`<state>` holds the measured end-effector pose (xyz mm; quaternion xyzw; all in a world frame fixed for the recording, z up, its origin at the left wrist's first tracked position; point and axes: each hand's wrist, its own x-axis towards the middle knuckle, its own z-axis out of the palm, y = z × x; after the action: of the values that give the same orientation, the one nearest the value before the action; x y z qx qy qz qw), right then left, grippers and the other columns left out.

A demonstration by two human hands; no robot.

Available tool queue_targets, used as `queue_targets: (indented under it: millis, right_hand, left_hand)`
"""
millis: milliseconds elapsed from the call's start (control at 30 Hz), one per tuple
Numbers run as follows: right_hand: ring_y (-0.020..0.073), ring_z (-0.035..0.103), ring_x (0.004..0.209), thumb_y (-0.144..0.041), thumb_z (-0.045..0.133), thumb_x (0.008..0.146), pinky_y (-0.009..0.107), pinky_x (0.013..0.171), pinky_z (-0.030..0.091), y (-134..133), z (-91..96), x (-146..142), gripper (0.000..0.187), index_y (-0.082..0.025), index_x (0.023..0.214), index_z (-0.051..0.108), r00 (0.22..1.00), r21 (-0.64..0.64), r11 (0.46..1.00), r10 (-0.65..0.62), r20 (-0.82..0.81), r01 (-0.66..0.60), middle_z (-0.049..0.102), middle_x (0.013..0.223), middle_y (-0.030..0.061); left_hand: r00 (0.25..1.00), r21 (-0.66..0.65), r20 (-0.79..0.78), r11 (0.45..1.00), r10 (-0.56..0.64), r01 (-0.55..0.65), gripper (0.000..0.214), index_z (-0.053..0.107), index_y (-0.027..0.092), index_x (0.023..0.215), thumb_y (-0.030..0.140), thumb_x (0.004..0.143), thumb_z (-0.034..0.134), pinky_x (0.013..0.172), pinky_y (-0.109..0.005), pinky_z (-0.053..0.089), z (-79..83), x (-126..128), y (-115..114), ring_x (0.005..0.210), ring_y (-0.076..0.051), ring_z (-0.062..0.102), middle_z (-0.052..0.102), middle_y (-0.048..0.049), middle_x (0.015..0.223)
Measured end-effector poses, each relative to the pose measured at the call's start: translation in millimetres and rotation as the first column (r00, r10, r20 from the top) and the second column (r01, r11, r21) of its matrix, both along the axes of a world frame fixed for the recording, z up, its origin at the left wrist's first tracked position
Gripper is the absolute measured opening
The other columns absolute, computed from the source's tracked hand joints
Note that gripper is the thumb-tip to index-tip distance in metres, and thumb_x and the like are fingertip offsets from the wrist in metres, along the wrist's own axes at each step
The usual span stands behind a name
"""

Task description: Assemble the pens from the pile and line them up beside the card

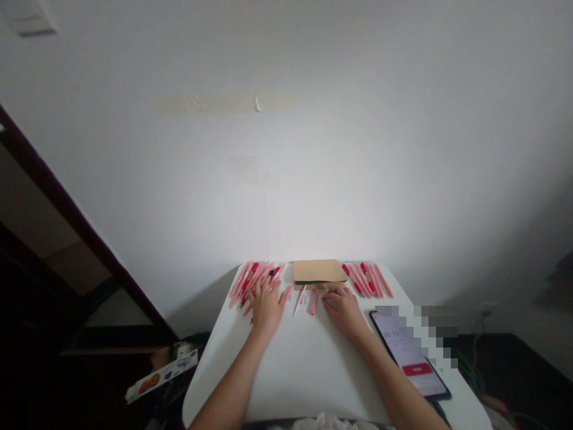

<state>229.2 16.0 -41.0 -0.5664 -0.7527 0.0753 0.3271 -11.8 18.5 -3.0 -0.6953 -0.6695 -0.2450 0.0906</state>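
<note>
My left hand (267, 306) lies over a pile of pink and red pens (250, 278) at the left back of the white table, fingers spread and thumb apart. Some pens are hidden beneath it. My right hand (344, 307) rests on the table with bent fingers and a gap between thumb and forefinger; nothing shows between them. Just left of its fingertips is a short pink pen part (314, 303). A thin white stick (299, 300), like a pen or refill, lies slanted between my hands. More pink and red pens (367, 279) lie side by side at the right back.
A brown cardboard piece (319, 270), possibly a flat box, stands at the table's back edge near the wall (313, 149). A phone (409, 355) with a lit screen lies on the table's right side (308, 376), near my right forearm. Cables hang beyond the right edge.
</note>
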Motion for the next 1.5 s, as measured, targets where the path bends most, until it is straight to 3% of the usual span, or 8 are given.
queue_targets:
  millis: [167, 300, 633, 800, 1100, 1300, 1500]
  right_hand:
    - [0.026, 0.058, 0.103, -0.024, 0.06, 0.087, 0.038, 0.088, 0.045, 0, -0.6, -1, 0.017, -0.025, 0.093, 0.076, 1.0, 0.017, 1.0, 0.011, -0.001, -0.011, 0.069, 0.104, 0.0078]
    - [0.0262, 0.058, 0.104, -0.023, 0.061, 0.086, 0.038, 0.088, 0.045, 0, -0.7, -3, 0.017, -0.026, 0.093, 0.076, 1.0, 0.03, 1.0, 0.002, 0.002, -0.002, 0.069, 0.105, 0.0076]
    - [0.026, 0.058, 0.103, -0.024, 0.06, 0.087, 0.039, 0.087, 0.045, 0, -0.7, -4, 0.017, -0.025, 0.091, 0.076, 1.0, 0.043, 0.999, 0.003, 0.002, -0.003, 0.069, 0.102, 0.0072]
    - [0.0265, 0.058, 0.108, -0.021, 0.059, 0.087, 0.038, 0.09, 0.045, 0, -1.4, -6, 0.021, -0.023, 0.101, 0.073, 1.0, 0.047, 0.999, -0.008, -0.005, 0.008, 0.069, 0.105, 0.0087]
    - [0.0261, 0.057, 0.106, -0.017, 0.059, 0.086, 0.038, 0.09, 0.046, -1, 0.1, -9, 0.02, -0.023, 0.099, 0.073, 0.995, 0.083, 0.995, 0.054, -0.079, -0.047, 0.068, 0.101, 0.0082]
    - [0.025, 0.057, 0.103, -0.017, 0.062, 0.086, 0.038, 0.091, 0.044, 1, 11.4, -26, 0.017, -0.023, 0.096, 0.074, 0.991, 0.058, 0.994, 0.098, -0.087, -0.093, 0.067, 0.102, 0.0083]
    - [0.0247, 0.057, 0.102, -0.017, 0.062, 0.087, 0.036, 0.091, 0.043, 0, 28.2, -40, 0.015, -0.023, 0.089, 0.076, 0.997, 0.025, 0.999, 0.044, -0.061, -0.043, 0.068, 0.099, 0.0081]
  left_hand:
    - [0.97, 0.077, 0.05, 0.969, -0.24, 0.236, 0.022, 0.073, 0.029, 0.106, 0.029, 0.086, 0.064, 0.11, -0.057, 0.032, -4.7, 11, -4, 0.125, -0.03, 0.048, 0.064, -0.007, 0.123]
    - [0.934, 0.098, 0.087, 0.936, -0.346, 0.337, 0.015, 0.075, 0.028, 0.096, 0.026, 0.082, 0.07, 0.111, -0.057, 0.032, -9.8, 22, -10, 0.124, -0.03, 0.047, 0.064, -0.0056, 0.119]
    - [0.954, 0.074, 0.076, 0.956, -0.29, 0.285, 0.008, 0.076, 0.028, 0.086, 0.025, 0.083, 0.069, 0.112, -0.062, 0.025, -10.2, 25, -12, 0.124, -0.031, 0.048, 0.065, -0.0053, 0.117]
    - [0.952, 0.074, 0.071, 0.953, -0.298, 0.293, 0.008, 0.077, 0.028, 0.082, 0.026, 0.083, 0.069, 0.113, -0.062, 0.025, -7.3, 25, -13, 0.123, -0.03, 0.048, 0.065, -0.0052, 0.116]
    - [0.957, 0.089, 0.075, 0.958, -0.28, 0.273, 0.008, 0.076, 0.027, 0.08, 0.025, 0.083, 0.068, 0.113, -0.062, 0.023, -9.9, 25, -13, 0.122, -0.03, 0.049, 0.066, -0.0051, 0.116]
    - [0.955, 0.079, 0.08, 0.957, -0.286, 0.28, 0.006, 0.075, 0.027, 0.078, 0.026, 0.081, 0.07, 0.111, -0.06, 0.027, -5.8, 26, -13, 0.122, -0.031, 0.049, 0.066, -0.0055, 0.115]
    - [0.959, 0.063, 0.055, 0.96, -0.277, 0.274, 0.005, 0.075, 0.026, 0.08, 0.028, 0.081, 0.071, 0.112, -0.062, 0.026, -8.0, 26, -12, 0.123, -0.032, 0.048, 0.065, -0.0064, 0.117]
